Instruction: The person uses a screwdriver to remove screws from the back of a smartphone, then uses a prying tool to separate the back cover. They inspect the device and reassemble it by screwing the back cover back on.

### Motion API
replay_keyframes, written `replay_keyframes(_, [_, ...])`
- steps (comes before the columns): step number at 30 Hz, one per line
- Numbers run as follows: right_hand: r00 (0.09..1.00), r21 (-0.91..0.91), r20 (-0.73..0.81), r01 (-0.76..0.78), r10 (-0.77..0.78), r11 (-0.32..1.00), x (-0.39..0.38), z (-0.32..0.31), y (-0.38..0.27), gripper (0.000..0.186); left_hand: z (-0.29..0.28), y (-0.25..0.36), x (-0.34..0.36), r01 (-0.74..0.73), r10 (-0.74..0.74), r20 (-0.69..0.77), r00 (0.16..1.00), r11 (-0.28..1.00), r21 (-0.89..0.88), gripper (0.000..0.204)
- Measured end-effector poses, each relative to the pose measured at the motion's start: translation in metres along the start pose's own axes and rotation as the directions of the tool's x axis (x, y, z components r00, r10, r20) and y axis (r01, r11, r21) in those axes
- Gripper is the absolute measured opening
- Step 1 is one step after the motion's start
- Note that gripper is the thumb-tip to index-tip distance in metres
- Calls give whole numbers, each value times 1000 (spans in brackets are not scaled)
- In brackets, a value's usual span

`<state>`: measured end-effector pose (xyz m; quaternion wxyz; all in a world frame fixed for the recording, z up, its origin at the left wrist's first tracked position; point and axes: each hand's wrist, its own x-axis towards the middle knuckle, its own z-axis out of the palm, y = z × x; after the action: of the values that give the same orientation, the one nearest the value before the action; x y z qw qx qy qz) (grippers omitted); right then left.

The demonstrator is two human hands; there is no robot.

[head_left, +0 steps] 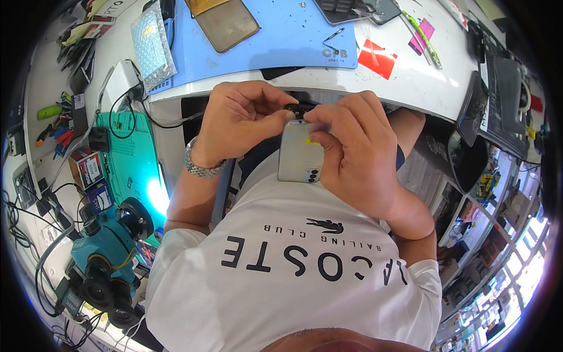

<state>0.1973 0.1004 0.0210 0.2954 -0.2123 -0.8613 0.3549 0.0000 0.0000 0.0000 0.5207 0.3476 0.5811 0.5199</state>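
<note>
Head view only. Phone, pale silver back plate up with the camera cluster toward the chest, held close to the body just below the white bench edge. Right hand wrapped round the phone's right side, thumb laid across the back. Left hand closed in a narrow pinch at the phone's far end, fingertips meeting the right forefinger over a small dark part; too small to tell what kind. Wristwatch on the left wrist.

Judged from the grip: best done with the right hand keeping the phone still, the left pinch light and square on the dark part, no twisting, elbows tucked for steadiness.

Around: blue work mat on the bench with tweezers and a flat brown plate; bubble-wrap bag at its left; red card to the right. Teal mat and a teal microscope low on the left, with loose black cables nearby. Nothing between the hands and the phone; bench edge close above the fingers, little room to lift forward.
</note>
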Motion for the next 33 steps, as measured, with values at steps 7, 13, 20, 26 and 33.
replay_keyframes(7, [1000,14,4,12,-12,1000,1,-1,-3,37,-2,-8,1,-88,88,16,996,996,-1,17])
replay_keyframes(13, [999,-29,-9,40,-41,999,2,0,5,33,-3,-10,2,-119,119,41,992,993,8,17])
replay_keyframes(20, [999,-54,-3,44,-44,998,1,1,7,32,-7,-20,-3,-298,297,78,952,954,9,16])
replay_keyframes(26, [999,-45,-17,43,-44,998,-1,3,6,33,-14,-20,-6,-315,307,122,944,948,52,19])
replay_keyframes(33, [998,-43,-42,44,-46,998,0,5,5,34,-6,-18,-9,-298,295,80,952,954,26,27])
